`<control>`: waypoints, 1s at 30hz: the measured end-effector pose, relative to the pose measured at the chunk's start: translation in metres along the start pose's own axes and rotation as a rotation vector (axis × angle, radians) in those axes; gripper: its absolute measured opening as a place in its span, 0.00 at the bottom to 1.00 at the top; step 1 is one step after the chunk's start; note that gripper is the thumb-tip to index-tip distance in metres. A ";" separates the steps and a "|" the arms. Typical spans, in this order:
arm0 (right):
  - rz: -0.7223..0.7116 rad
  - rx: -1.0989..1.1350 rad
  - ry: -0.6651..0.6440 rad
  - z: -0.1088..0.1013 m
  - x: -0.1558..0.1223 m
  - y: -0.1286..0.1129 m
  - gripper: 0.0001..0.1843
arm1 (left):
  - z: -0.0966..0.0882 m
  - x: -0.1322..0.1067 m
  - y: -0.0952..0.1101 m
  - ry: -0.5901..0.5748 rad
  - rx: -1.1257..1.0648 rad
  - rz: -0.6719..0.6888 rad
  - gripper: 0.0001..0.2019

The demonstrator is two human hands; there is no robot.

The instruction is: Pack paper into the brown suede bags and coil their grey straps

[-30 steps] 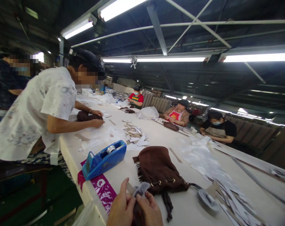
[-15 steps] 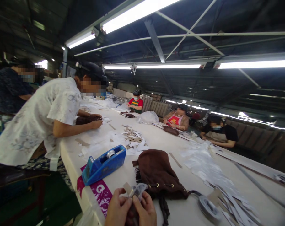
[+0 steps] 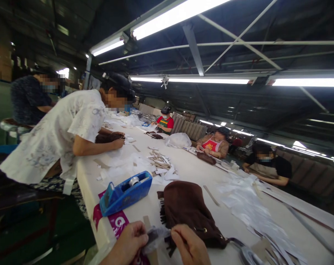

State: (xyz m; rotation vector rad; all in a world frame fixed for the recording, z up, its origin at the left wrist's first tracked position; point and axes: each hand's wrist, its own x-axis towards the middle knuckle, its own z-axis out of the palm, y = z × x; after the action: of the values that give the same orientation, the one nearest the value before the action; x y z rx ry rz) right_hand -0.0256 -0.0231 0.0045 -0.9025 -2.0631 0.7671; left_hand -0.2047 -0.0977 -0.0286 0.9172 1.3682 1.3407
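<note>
So the big white table (image 3: 189, 162) is running away from the camera, with a co-worker in a white patterned shirt (image 3: 81, 119) bending over its left side. A wide spread of clear plastic sheets (image 3: 244, 202) is covering a chunk of the right side. Next size down, a brown bag (image 3: 186, 209) is lying just past the hands, long axis slanting from far left to near right: rounded end facing away, the end with the metal eyelet (image 3: 204, 230) facing near right, fringe (image 3: 163, 211) sticking out on the left. A heap of paper strips (image 3: 161, 163) is sitting farther back. The blue tape dispenser (image 3: 125, 193) is resting partly on a purple packet (image 3: 117, 226), kinda crowding the spot beyond the left hand (image 3: 131, 239). The right hand (image 3: 190, 244) is blocking the bag's near-left part. Both hands are pinching a small plastic piece (image 3: 157, 238) between thumb and fingers, one at each end. It's stretching sideways between them, right end tipping slightly away; something dark is showing at its left end, too blurry to identify.
</note>
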 end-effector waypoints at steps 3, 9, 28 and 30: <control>-0.116 -0.045 -0.248 -0.016 0.025 -0.014 0.13 | -0.008 -0.003 0.015 -0.047 0.146 -0.032 0.06; -0.011 0.243 -0.688 0.004 0.055 -0.022 0.16 | -0.018 -0.001 0.027 -0.106 0.250 0.010 0.03; -0.155 0.039 -0.498 0.016 0.052 -0.018 0.10 | -0.014 0.013 0.028 -0.122 0.177 0.127 0.05; -0.221 0.051 -0.440 0.009 0.044 -0.018 0.15 | -0.014 0.014 0.030 -0.113 0.127 0.052 0.09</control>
State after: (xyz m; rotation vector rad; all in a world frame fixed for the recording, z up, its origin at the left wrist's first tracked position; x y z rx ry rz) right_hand -0.0601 -0.0007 0.0307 -0.4921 -2.4588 0.9552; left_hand -0.2247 -0.0842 -0.0020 1.1040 1.3628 1.2321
